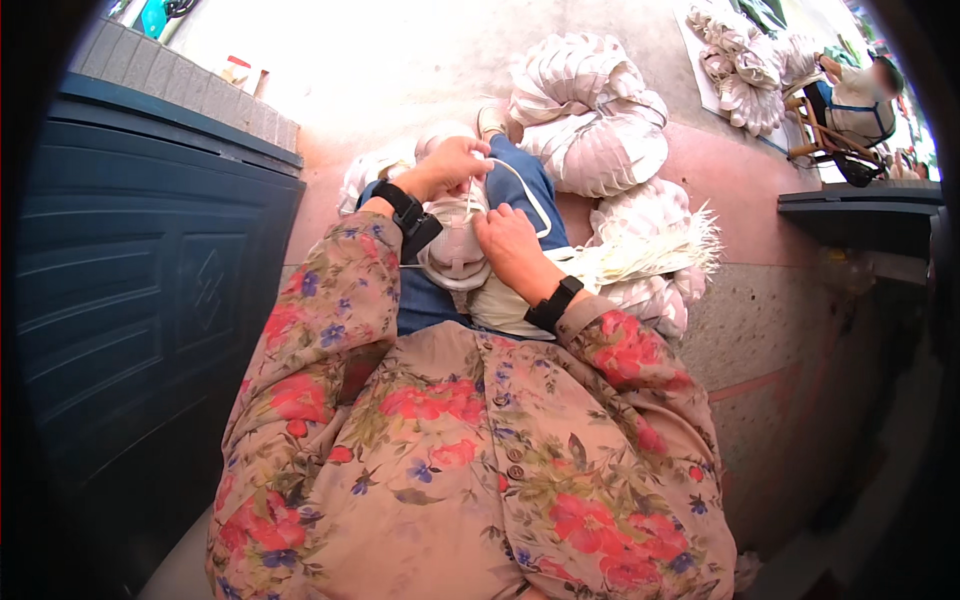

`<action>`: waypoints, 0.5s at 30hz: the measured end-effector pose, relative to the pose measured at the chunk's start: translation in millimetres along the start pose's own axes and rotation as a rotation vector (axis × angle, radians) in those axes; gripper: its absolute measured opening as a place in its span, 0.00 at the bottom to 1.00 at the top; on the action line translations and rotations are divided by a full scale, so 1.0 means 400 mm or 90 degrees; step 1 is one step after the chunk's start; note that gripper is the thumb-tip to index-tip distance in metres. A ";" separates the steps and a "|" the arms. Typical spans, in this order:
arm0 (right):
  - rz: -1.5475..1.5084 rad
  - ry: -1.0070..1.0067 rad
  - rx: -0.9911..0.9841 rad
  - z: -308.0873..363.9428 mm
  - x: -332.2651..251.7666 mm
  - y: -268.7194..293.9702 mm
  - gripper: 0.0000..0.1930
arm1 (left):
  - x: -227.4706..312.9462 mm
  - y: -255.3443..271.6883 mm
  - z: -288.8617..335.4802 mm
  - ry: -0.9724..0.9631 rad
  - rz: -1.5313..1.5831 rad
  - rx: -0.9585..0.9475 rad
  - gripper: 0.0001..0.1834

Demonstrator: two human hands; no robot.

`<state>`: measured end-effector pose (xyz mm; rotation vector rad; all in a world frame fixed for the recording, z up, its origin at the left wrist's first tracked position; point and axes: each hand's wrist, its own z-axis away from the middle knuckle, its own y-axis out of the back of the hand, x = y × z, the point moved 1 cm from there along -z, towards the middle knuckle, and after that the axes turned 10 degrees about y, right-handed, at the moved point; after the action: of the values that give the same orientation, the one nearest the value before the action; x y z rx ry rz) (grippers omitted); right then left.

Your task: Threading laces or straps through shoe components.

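White cord (520, 190) runs in a loop between your hands over a pale rounded piece (455, 255) resting on your lap, on the blue trousers (425, 300); your left hand (455, 165) has its fingers pinched together on the cord at the top, and your right hand (510, 245) presses curled fingers on the piece's right edge. Risk, as a judgement: if the left pinch loosens, the loop could go slack and slip. The bundle of pale strips (650, 255) lies just beside your right wrist and could snag the cord.
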<state>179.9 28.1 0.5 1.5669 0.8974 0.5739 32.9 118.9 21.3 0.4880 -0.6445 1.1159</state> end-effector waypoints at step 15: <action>0.040 0.306 -0.017 -0.026 0.061 0.071 0.08 | 0.046 0.036 0.116 -0.080 0.075 0.071 0.28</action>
<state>192.4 53.3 27.3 1.4607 1.1923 1.0299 14.6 106.1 68.1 0.6263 -0.7303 1.2441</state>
